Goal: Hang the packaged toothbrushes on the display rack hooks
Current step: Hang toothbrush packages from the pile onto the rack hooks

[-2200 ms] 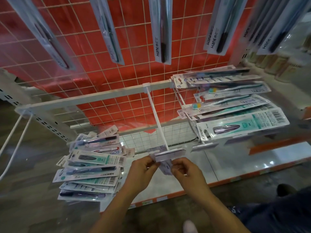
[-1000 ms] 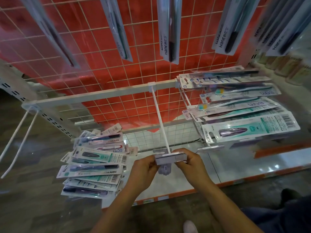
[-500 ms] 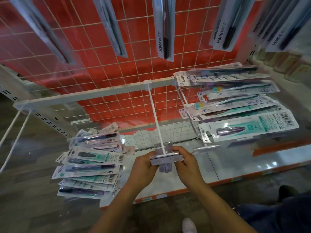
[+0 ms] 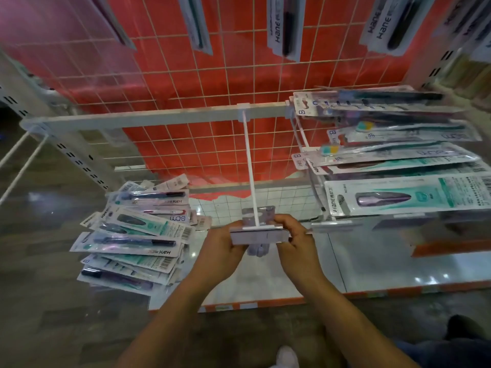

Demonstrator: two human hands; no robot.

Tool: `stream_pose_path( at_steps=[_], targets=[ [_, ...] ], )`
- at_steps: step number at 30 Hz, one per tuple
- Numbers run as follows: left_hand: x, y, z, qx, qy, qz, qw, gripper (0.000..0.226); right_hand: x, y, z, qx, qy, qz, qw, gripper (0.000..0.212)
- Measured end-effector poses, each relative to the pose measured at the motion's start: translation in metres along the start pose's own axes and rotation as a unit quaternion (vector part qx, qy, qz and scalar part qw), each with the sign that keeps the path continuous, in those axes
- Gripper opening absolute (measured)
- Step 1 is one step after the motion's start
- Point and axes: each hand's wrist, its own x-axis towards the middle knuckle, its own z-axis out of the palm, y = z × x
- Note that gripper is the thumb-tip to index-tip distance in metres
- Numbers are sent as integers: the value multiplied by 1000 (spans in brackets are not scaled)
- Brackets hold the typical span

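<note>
A white display hook (image 4: 251, 166) juts toward me from the white crossbar (image 4: 148, 118). At its front tip sits a price-tag holder (image 4: 259, 236). A packaged toothbrush (image 4: 261, 215) hangs on the hook just behind the tag, seen nearly edge-on, its lower end showing below the tag. My left hand (image 4: 221, 247) pinches the left side of the package and tag. On the right side my right hand (image 4: 295, 243) pinches them too. A pile of packaged toothbrushes (image 4: 135, 235) lies to the left on the shelf base.
The neighbouring hook on the right carries several hung packages (image 4: 398, 166). More packages (image 4: 283, 25) hang from hooks above, before the red wire grid (image 4: 186, 75). An empty wire hook (image 4: 18, 166) sticks out at far left. The glossy shelf base (image 4: 372, 264) lies below.
The package has gone from below the hook's tip up onto the hook, behind the tag. Both hands rose slightly with it and stay pinched at the tip.
</note>
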Motion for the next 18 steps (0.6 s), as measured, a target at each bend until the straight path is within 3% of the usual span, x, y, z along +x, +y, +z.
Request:
stream_pose_path(
  at_steps=[7, 10, 12, 18],
  targets=[
    [3, -22, 2, 58, 6, 2, 998, 14, 2, 5, 15, 30, 38, 2, 999, 13],
    [2, -26, 2, 48, 8, 17, 999, 16, 2, 9, 19, 33, 54, -31, 998, 11],
    [3, -33, 5, 34, 0, 27, 999, 18, 4, 17, 21, 29, 62, -54, 996, 22],
    [17, -53, 14, 12, 21, 60, 998, 27, 29, 38, 23, 66, 79, -96, 990, 12]
  ],
)
